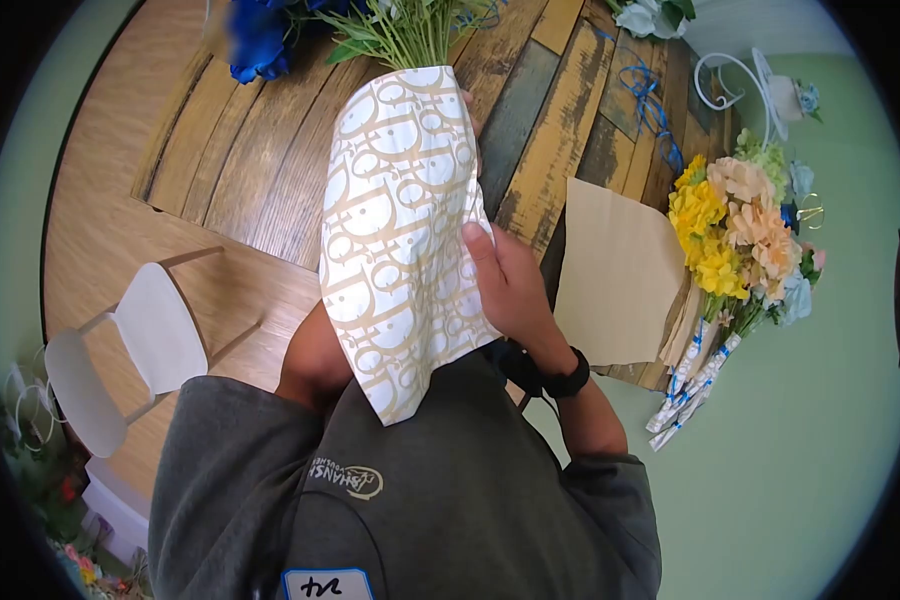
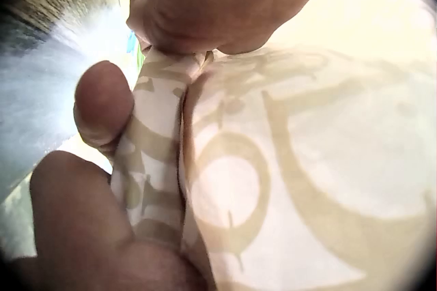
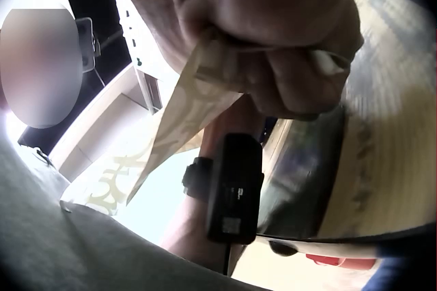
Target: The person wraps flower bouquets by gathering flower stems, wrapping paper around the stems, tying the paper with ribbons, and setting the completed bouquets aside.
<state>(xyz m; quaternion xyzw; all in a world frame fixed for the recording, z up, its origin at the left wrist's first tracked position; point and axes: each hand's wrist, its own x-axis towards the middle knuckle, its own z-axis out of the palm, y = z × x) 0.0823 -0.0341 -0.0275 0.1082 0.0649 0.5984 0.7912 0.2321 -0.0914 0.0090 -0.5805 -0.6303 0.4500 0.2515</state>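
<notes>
Above the near edge of the worktop [image 1: 245, 185], patterned paper [image 1: 400, 210] is wrapping round green stems [image 1: 410, 38] showing at its top. The right hand [image 1: 515, 290] is pinching the right border; the left hand [image 1: 473, 112], mostly hidden behind, is curling its fingers round the upper side. Folding well likely means keeping tension even and the crease flat without crushing the stems. Open room is lying left, up to the worktop's corner; blue ribbon [image 1: 651, 104] is trailing on the right.

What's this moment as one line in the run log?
right hand: grips Dior-print wrapping paper | left hand: holds it from behind, mostly hidden | leafy stems: emerge from top | kraft paper: on table, right side
</notes>
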